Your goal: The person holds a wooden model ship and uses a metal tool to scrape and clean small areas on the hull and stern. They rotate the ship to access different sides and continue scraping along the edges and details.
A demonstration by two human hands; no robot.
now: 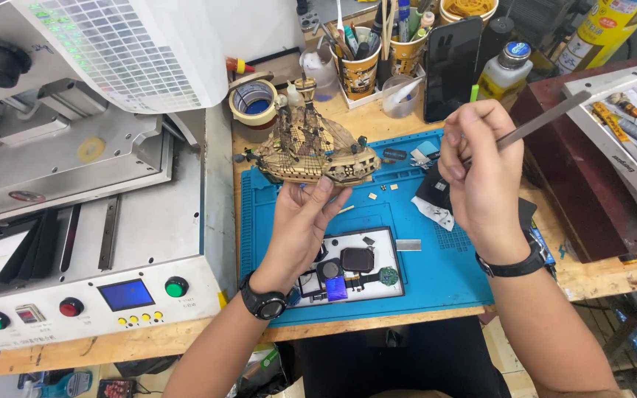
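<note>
Head view: left hand [300,221] grips a model ship [311,151] from below, above the blue mat's [436,276] far edge. Right hand [481,173] pinches a thin metal file [543,121].

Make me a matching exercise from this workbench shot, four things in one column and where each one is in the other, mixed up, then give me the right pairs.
Things:
1. model ship
2. flat metal tool
3. roll of tape
4. black phone

Places:
A. leaning upright at the back of the bench
B. held in the right hand
C. held up by the left hand over the blue mat
D. on the wood just behind the ship

Pairs: 1-C, 2-B, 3-D, 4-A
</note>
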